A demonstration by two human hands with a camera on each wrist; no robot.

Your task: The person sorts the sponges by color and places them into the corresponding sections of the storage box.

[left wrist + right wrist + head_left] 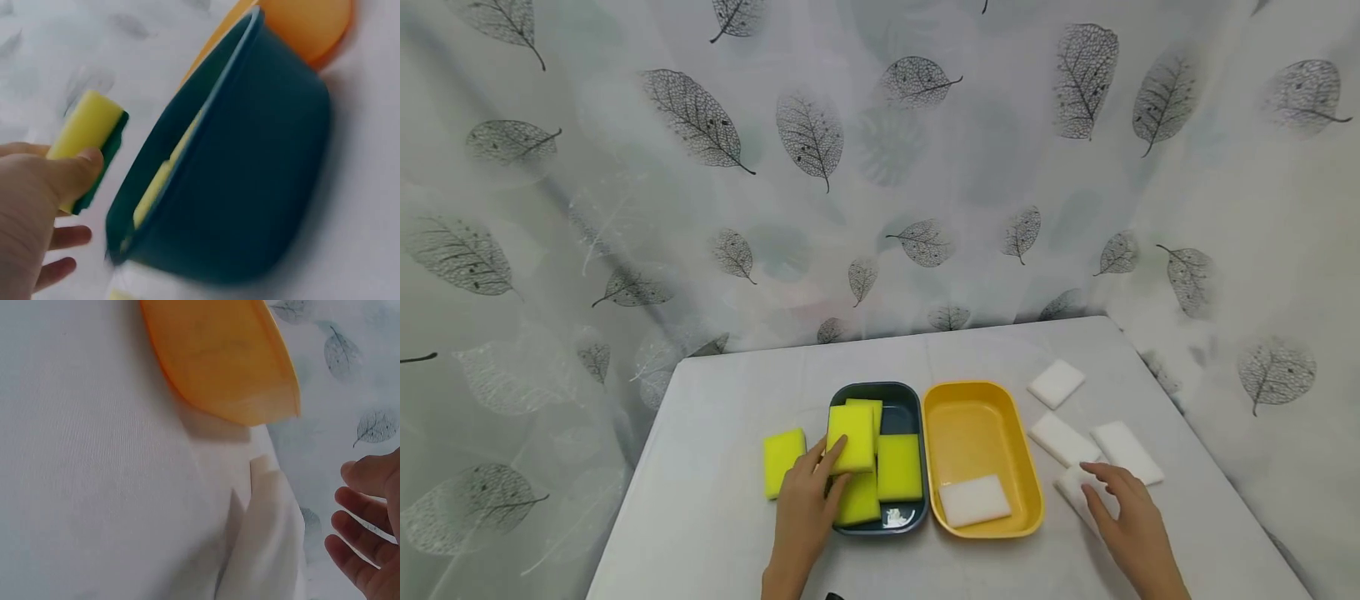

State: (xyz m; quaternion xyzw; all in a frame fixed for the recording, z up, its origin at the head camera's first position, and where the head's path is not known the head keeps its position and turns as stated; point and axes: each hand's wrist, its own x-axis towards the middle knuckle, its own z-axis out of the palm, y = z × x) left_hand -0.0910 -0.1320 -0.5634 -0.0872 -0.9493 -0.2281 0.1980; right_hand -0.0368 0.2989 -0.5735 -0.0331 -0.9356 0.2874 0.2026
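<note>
My left hand (pixel 805 504) pinches a yellow sponge (pixel 851 437) with a green scouring side (pixel 103 169), raised over the dark teal tub (pixel 900 417). Inside that tub lie several more yellow sponges (pixel 899 467). One other yellow sponge (pixel 781 462) lies on the table to the left of the tub, beside my left hand. My right hand (pixel 1126 517) hovers with parted, slightly bent fingers above a white sponge (pixel 1075 487), holding nothing. In the right wrist view the fingers are apart from the nearest white sponge (pixel 265 537).
An orange-yellow tub (pixel 973 433) stands against the teal one, with a white sponge (pixel 976 502) in it. Farther right lie white sponges (pixel 1063 439), one small and squarish (pixel 1056 383), on the white-covered table (pixel 722 467). A leaf-print curtain (pixel 865 208) hangs behind.
</note>
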